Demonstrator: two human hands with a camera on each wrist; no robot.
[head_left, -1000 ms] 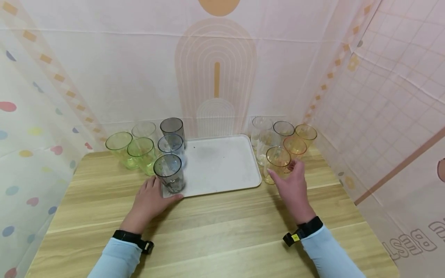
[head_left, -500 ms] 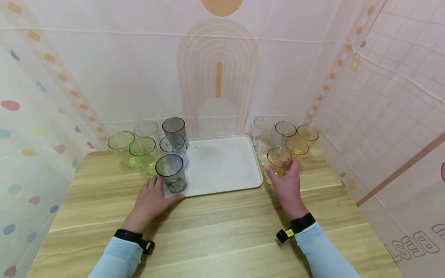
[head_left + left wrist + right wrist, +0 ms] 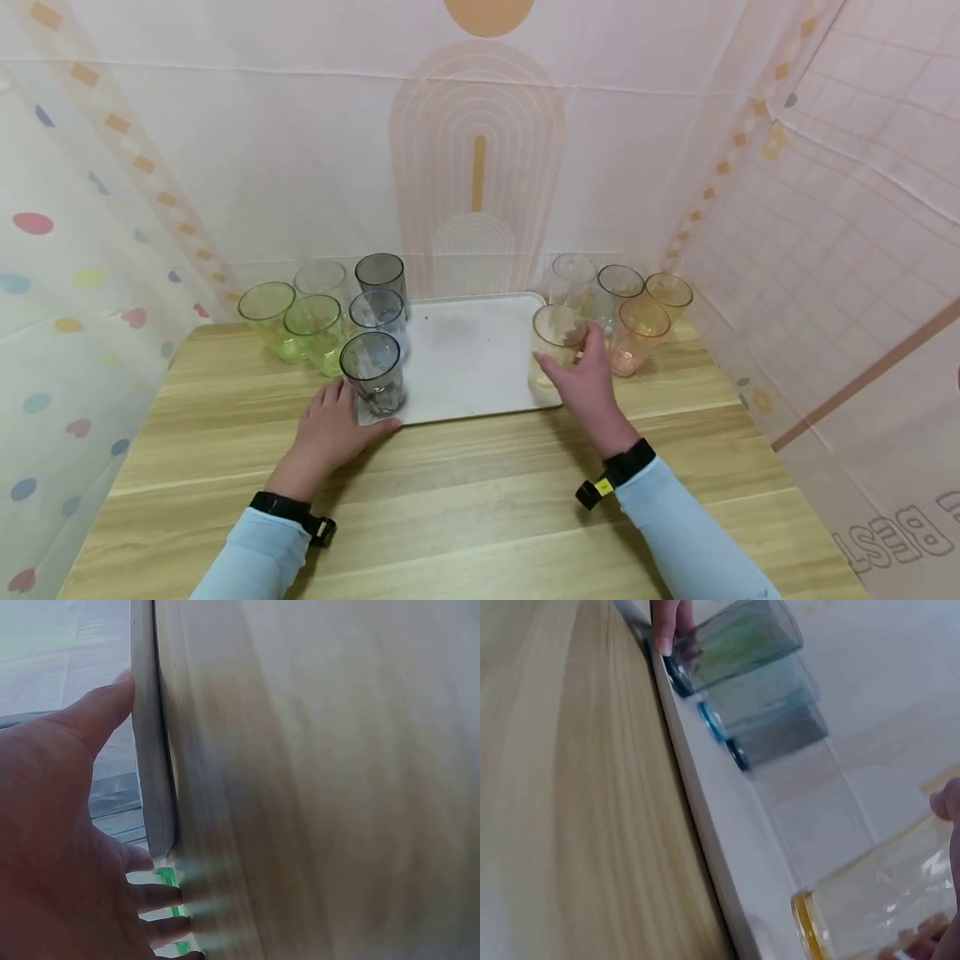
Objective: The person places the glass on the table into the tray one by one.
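My right hand holds a pale amber glass over the right end of a white tray. In the right wrist view the amber glass stands clear, its thick base near the tray surface; I cannot tell whether they touch. My left hand rests at the tray's front left corner, thumb along the front edge, fingers extended around the side. In the left wrist view, this hand touches the tray rim. A grey glass, a blue glass and a dark glass line the tray's left end.
Left of the tray stand two green glasses and a clear glass. To the right are an orange glass, an amber glass, a dark-rimmed glass and clear glasses. Patterned cloth hangs behind the wooden table.
My right hand has closed around the front amber glass and carried it left, from the table beside the tray to over its right end. The left hand keeps its place at the corner.
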